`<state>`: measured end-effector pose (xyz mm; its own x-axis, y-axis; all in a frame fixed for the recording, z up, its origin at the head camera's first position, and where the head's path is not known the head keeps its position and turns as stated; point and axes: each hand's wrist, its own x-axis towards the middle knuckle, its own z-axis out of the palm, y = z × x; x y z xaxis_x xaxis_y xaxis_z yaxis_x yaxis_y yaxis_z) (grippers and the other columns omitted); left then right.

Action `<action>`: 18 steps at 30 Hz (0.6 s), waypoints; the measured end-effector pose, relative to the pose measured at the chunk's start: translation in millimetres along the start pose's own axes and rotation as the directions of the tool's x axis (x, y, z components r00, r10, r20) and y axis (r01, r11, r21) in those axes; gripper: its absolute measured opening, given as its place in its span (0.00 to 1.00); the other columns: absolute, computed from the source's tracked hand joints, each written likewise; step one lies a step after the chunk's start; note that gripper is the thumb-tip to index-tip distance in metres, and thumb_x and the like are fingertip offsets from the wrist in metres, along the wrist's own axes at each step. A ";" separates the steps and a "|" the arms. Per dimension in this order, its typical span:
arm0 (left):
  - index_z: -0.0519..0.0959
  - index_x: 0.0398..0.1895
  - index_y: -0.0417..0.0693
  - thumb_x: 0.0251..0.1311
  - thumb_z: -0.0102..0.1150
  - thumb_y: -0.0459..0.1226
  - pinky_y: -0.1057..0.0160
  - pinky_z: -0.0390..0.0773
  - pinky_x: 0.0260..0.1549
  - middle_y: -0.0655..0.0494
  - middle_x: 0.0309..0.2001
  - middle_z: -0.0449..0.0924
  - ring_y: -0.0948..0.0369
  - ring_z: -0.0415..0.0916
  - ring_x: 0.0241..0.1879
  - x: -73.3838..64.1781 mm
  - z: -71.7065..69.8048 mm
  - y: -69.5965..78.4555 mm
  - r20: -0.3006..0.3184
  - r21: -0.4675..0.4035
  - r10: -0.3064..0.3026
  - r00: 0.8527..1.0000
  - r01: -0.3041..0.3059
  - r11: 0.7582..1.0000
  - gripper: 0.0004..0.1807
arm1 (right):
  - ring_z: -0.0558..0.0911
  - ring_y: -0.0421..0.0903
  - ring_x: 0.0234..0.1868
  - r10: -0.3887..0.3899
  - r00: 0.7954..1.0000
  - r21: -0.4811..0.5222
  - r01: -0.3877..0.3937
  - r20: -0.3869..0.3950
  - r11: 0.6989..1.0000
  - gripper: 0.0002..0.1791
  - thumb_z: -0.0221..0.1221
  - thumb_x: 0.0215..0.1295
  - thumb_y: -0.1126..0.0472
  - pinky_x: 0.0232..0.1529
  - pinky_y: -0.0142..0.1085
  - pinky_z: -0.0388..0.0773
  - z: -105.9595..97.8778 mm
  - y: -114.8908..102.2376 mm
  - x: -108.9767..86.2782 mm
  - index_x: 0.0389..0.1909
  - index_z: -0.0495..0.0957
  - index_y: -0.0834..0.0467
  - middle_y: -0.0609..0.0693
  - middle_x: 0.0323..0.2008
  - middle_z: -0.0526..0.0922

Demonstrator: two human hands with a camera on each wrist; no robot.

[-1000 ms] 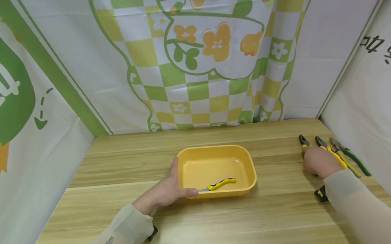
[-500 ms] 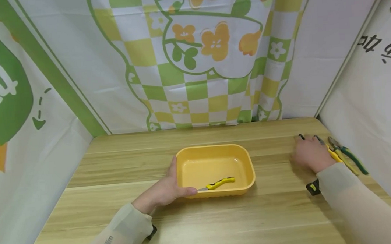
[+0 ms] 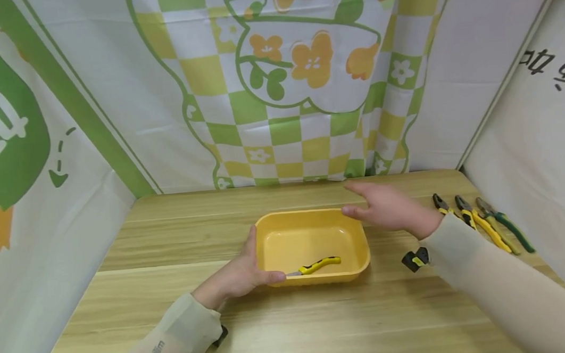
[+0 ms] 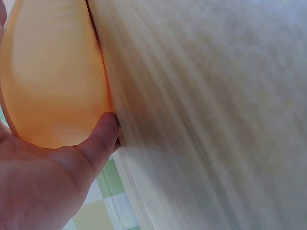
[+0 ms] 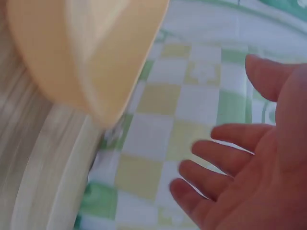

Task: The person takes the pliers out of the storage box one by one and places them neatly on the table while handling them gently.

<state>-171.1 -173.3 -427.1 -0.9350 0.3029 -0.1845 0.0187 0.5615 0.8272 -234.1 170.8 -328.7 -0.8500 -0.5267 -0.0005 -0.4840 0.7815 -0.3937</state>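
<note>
A yellow plastic box [image 3: 310,244] stands on the wooden table. My left hand [image 3: 239,274] grips its left side, thumb at the near rim and other fingers along the left wall. In the left wrist view, the left hand [image 4: 53,172] lies against the box wall [image 4: 57,72]. Inside the box lies a tool with a curved yellow-and-black handle [image 3: 322,264] and a grey metal end, partly covered by the near wall. My right hand [image 3: 389,205] hovers by the box's far right corner, holding nothing. Its fingers [image 5: 230,155] are spread in the right wrist view.
To the right lie three pairs of pliers: one black-jawed [image 3: 440,202], partly behind the right sleeve, one yellow-handled [image 3: 486,227] and one green-handled [image 3: 513,231]. A checked cloth [image 3: 285,133] hangs behind the table [image 3: 171,246], with white printed cloth on both sides.
My right hand has left the pliers on the right and moved leftward to the box's far right corner, its fingers opening out. The left hand and box stay in place.
</note>
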 end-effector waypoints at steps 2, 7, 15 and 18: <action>0.22 0.78 0.46 0.43 0.80 0.53 0.44 0.58 0.65 0.30 0.74 0.49 0.48 0.68 0.57 1.1 0.6 -0.1 -0.002 -0.004 0.001 1.000 -0.001 1.000 0.79 | 0.64 0.59 0.70 -0.014 0.997 0.020 0.013 0.075 1.000 0.45 0.52 0.71 0.34 0.68 0.54 0.59 2.0 -10.6 5.6 0.76 0.58 0.61 0.60 0.71 0.64; 0.23 0.78 0.46 0.44 0.81 0.50 0.46 0.60 0.64 0.33 0.72 0.54 0.49 0.69 0.54 2.1 2.0 -1.8 -0.010 -0.021 0.019 1.000 -0.019 1.000 0.78 | 0.61 0.54 0.72 -0.011 0.957 0.067 -0.009 0.291 0.998 0.44 0.47 0.71 0.31 0.70 0.51 0.56 9.4 -26.9 18.7 0.77 0.58 0.57 0.54 0.73 0.63; 0.25 0.78 0.47 0.45 0.81 0.45 0.50 0.67 0.56 0.42 0.57 0.69 0.51 0.72 0.47 3.0 1.2 -1.8 0.009 -0.094 0.075 0.997 -0.074 0.993 0.76 | 0.56 0.52 0.74 0.005 0.871 0.102 -0.064 0.492 0.993 0.44 0.39 0.72 0.28 0.72 0.49 0.50 24.6 -36.5 32.4 0.77 0.59 0.54 0.50 0.74 0.61; 0.25 0.78 0.47 0.45 0.81 0.46 0.50 0.67 0.55 0.42 0.56 0.70 0.51 0.72 0.46 2.8 0.7 -1.6 0.011 -0.090 0.079 0.997 -0.077 0.993 0.76 | 0.56 0.51 0.74 0.031 0.847 0.118 -0.110 0.530 0.987 0.45 0.40 0.70 0.27 0.72 0.48 0.51 30.9 -37.0 36.2 0.76 0.61 0.54 0.49 0.73 0.62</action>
<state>-173.5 -172.8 -429.3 -0.9267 0.3545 -0.1246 0.0592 0.4651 0.8833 -240.5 112.5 -342.5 -0.6253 -0.5994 -0.4998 -0.3597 0.7897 -0.4970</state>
